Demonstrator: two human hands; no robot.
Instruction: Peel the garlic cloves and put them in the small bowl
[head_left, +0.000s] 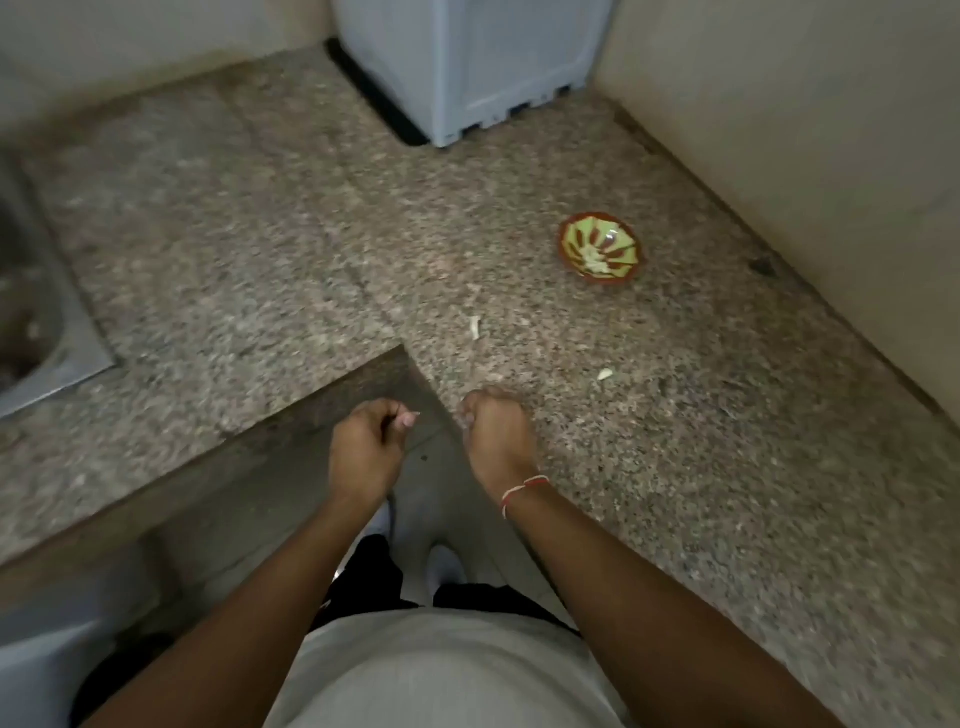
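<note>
Two hands (431, 436) curled, contents unclear | bowl (600, 248) apart | sink (31, 322) left

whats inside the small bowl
The bowl holds a few pale pieces near its bottom, likely peeled garlic; the blur hides their number. Its far inner wall shows bare.

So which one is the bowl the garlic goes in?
Find the speckled granite counter, then follow it towards the pale wall on the right. The small bowl sits alone there, past two pale scraps. It is the only round, colourful thing: a red-brown rim with green and red stripes inside.
</note>
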